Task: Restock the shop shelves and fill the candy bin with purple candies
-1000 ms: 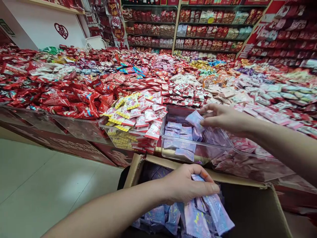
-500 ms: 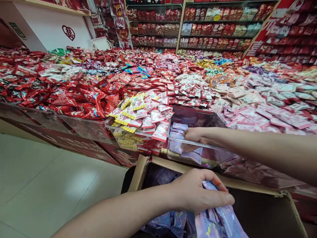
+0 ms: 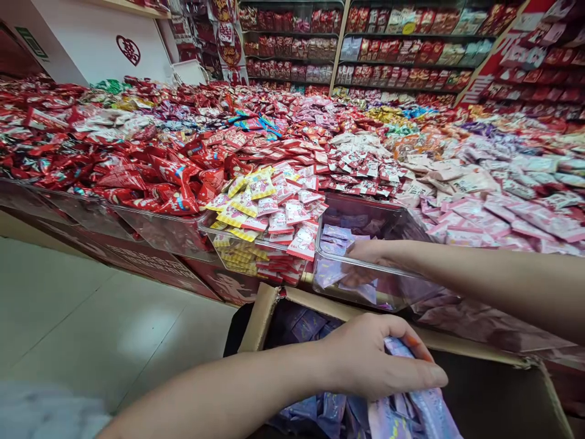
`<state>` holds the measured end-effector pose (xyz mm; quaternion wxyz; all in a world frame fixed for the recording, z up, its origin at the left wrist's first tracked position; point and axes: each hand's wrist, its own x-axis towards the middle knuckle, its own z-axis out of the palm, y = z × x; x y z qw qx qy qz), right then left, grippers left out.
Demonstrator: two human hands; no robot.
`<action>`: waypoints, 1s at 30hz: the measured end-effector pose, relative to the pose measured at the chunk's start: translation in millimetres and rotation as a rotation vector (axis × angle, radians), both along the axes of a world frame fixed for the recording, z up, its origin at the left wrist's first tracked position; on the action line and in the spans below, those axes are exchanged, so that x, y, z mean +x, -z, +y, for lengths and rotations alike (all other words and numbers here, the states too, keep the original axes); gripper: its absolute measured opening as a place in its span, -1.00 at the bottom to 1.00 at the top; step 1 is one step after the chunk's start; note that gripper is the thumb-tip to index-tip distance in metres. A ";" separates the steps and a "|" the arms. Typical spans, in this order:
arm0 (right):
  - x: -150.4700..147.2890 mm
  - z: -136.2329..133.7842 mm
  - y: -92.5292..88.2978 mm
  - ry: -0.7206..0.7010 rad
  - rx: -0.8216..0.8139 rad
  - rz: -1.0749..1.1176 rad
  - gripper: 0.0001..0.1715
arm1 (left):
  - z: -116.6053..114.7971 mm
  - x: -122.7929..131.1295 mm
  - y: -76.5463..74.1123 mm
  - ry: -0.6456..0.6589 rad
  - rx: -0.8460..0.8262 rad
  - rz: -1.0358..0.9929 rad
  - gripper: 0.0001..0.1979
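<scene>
My left hand [image 3: 388, 360] is closed around several purple candy packets [image 3: 411, 411], which hang from its fingers over an open cardboard box [image 3: 258, 320]. More purple packets [image 3: 311, 326] lie inside that box. My right hand [image 3: 368, 256] reaches into a clear plastic bin [image 3: 400, 283] behind the box, low among purple packets [image 3: 336, 235] lying there. Its fingers show only dimly through the bin's front wall, so I cannot make out whether they grip anything.
Left of the clear bin, another bin holds yellow and pink candy packets [image 3: 269, 204]. Red packets [image 3: 159, 177] are heaped further left, pink ones [image 3: 525, 216] to the right. Stocked shelves [image 3: 292, 46] stand behind. Tiled floor [image 3: 114, 317] lies at the left.
My right hand sits slightly deeper in the bin, and the purple packets near it have shifted. My left hand keeps its grip, slightly further right. A blurred whitish shape has appeared at lower left.
</scene>
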<state>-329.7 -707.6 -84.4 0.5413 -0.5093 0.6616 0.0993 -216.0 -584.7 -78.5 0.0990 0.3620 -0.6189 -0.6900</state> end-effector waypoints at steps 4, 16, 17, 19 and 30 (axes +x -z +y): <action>-0.2 3.7 -2.8 -0.373 0.002 0.090 -0.96 | 0.6 -0.3 1.0 0.015 0.002 -0.009 -0.60; -0.8 -4.9 -22.2 -0.787 -0.183 0.371 -0.69 | 0.8 -1.2 -5.0 0.024 -0.008 -0.069 -0.62; -3.4 -4.9 -19.9 -0.799 -0.178 0.365 -0.68 | 0.7 -1.3 -4.9 0.024 -0.013 -0.070 -0.62; -7.7 -4.4 -15.1 -0.812 -0.172 0.348 -0.67 | 0.4 -1.5 -4.8 0.025 -0.015 -0.071 -0.63; -6.1 1.7 -18.0 -0.642 -0.224 0.395 -0.60 | -0.8 -3.1 -6.7 0.067 -0.013 -0.115 -0.63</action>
